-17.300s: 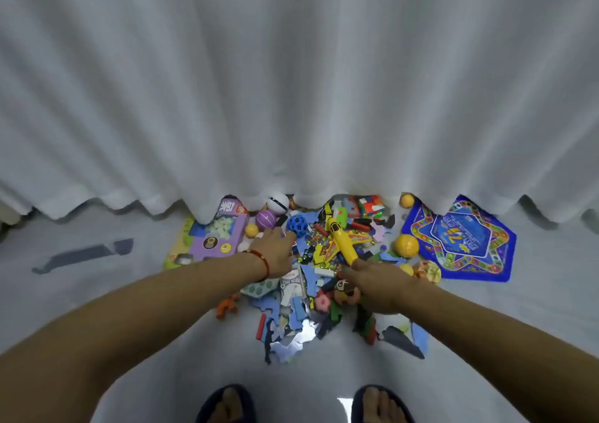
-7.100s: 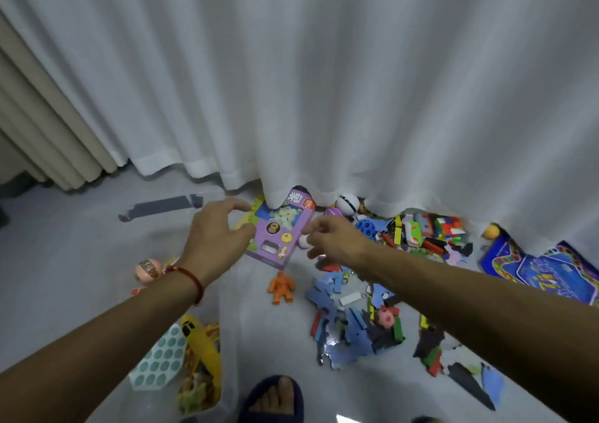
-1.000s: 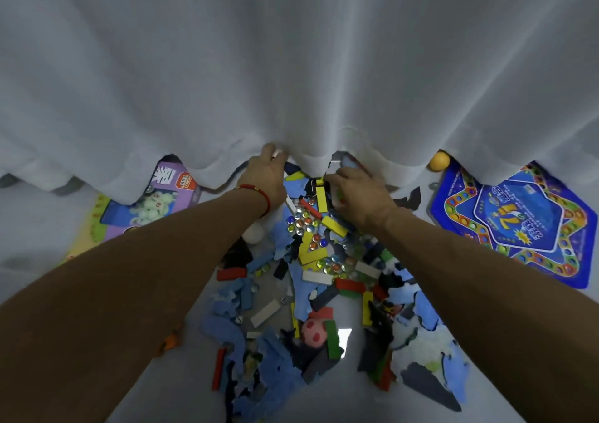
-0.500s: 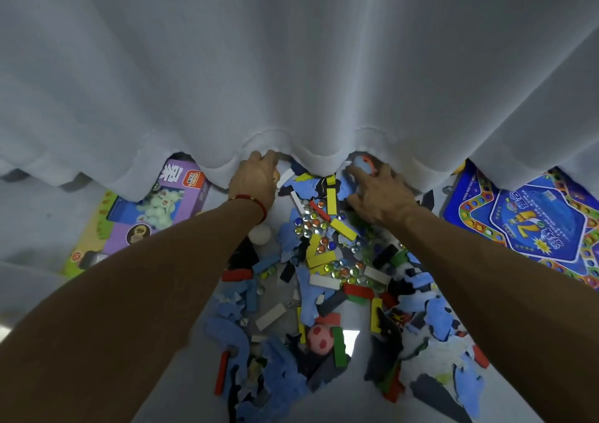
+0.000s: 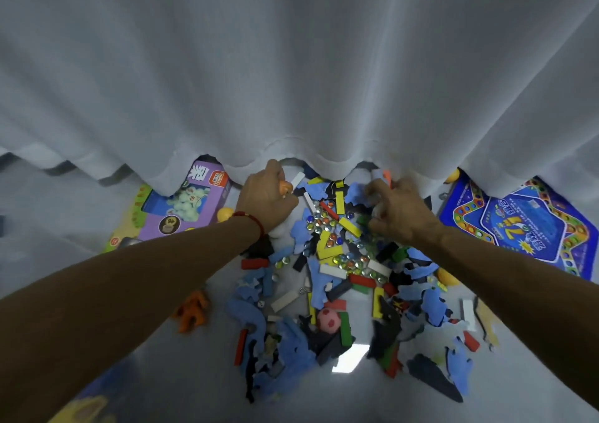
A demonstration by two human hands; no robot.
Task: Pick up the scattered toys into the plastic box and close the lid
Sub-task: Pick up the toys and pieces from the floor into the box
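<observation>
Purple box [image 5: 191, 207], unreadable white lettering

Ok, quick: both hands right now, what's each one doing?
Left hand: closed on a small orange toy.
Right hand: fingers curled over the pile; any hold cannot be told.

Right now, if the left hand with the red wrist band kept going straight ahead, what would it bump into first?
Most likely the hem of the white sheer curtain: the left hand, closed around a small orange toy, already points at it, though depth is hard to judge.

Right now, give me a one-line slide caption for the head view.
Both hands, left hand around an orange ball, right hand grabbing, at the curtain hem.
</observation>
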